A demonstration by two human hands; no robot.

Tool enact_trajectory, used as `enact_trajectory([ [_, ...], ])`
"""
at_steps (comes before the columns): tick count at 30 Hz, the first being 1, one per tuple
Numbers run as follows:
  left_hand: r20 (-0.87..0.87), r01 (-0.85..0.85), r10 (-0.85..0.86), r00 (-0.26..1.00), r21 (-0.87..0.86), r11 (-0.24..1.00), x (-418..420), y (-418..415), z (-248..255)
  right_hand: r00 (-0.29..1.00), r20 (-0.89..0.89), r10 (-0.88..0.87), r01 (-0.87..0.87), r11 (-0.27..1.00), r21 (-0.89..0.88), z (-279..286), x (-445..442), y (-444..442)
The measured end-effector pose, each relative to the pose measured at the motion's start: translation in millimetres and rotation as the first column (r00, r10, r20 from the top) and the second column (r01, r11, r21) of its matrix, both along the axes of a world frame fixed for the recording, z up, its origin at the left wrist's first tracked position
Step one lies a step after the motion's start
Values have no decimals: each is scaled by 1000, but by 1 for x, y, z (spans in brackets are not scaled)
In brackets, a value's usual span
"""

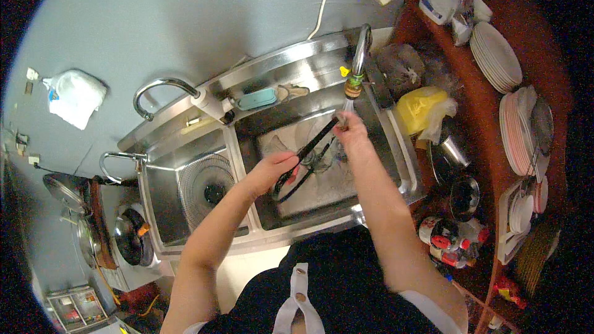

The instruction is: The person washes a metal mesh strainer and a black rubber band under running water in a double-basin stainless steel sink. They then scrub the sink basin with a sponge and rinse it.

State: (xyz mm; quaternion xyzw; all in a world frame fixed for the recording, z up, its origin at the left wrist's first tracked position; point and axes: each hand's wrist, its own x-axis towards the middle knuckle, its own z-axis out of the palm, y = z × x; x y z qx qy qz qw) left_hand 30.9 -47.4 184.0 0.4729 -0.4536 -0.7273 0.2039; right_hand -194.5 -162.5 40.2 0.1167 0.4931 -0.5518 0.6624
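My left hand point(278, 169) and my right hand point(351, 128) grip a long, narrow black band point(317, 139), stretched slantwise between them over the right sink basin point(385, 148). Its lower part loops back beneath my left hand. From the right faucet point(360, 55), with a brass-coloured fitting at its end, water runs onto the band at my right hand. Shallow, soapy-looking water lies on the basin floor. In the left basin point(162, 195) rests a round wire fan grille point(195, 181) with a black centre.
A teal tray point(256, 99) sits on the sink's back ledge beside a white-based faucet point(209, 104). To the right are a yellow plastic bag point(420, 106), stacked plates point(495, 58) and bottles point(438, 232). A pan point(134, 236) stands on the left. A white power cord point(320, 7) hangs behind.
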Motion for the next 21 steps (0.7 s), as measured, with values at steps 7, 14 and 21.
enact_trajectory([
  [7,-57,34,-38,998,-79,996,39,26,54,993,-117,36,-65,965,-253,-73,-78,-30],
  [14,-234,-451,421,876,-87,888,128,48,67,965,263,10,-7,1000,-14,5,-1,-2],
  [21,-332,-381,356,874,-13,924,147,48,56,962,265,-64,45,996,77,57,-11,4],
])
